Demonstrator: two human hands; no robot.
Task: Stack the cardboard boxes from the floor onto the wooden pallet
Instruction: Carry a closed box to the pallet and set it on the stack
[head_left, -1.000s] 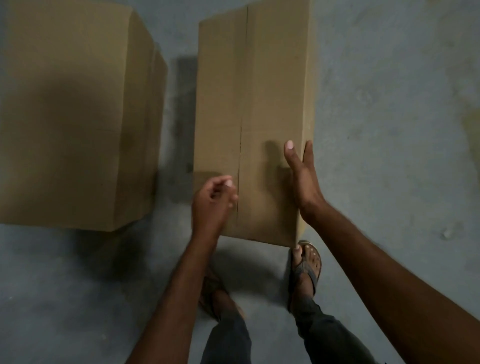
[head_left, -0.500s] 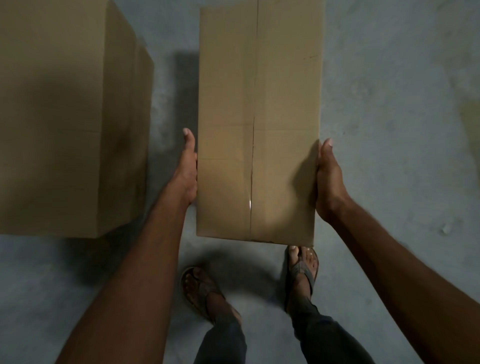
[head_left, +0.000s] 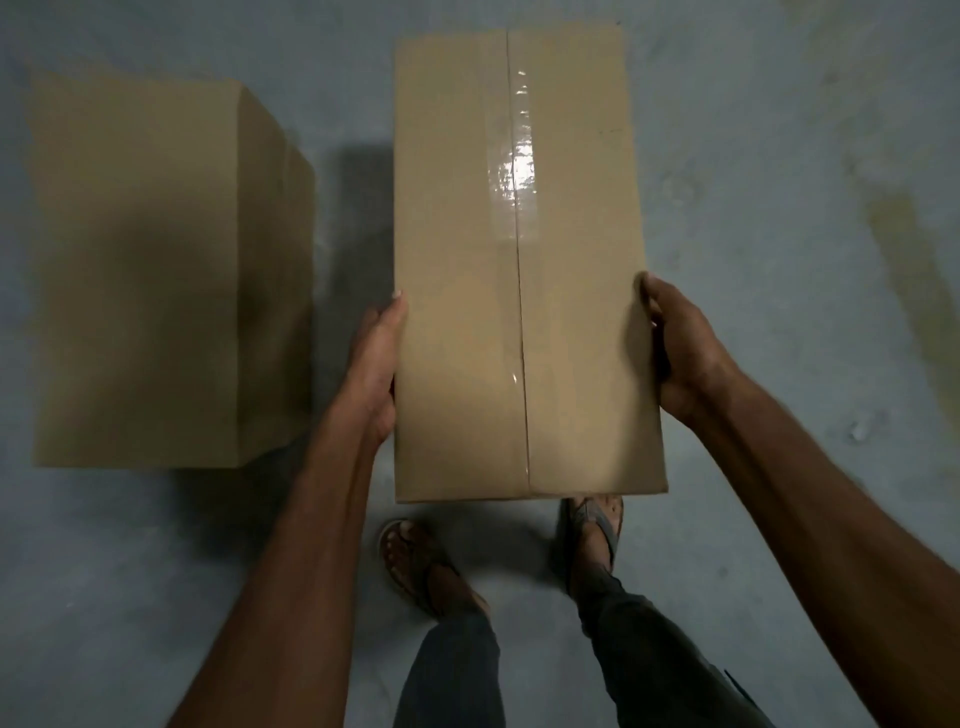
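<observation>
While the taped box (head_left: 519, 312) hung clear of the floor (head_left: 779, 156), right of the second box (head_left: 135, 270), I judged it stiff and light: left hand (head_left: 376, 364) pressed flat-fingered, right hand (head_left: 680, 353) curled over the edge, gripping opposite long sides.

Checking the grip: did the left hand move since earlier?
Yes: the left hand shifted left, from the held box top to its side, toward floor box.

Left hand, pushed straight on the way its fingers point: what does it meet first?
Nothing new: the left hand lies against the box and would slide along its left side. Beyond, floor only, depth unclear.
</observation>
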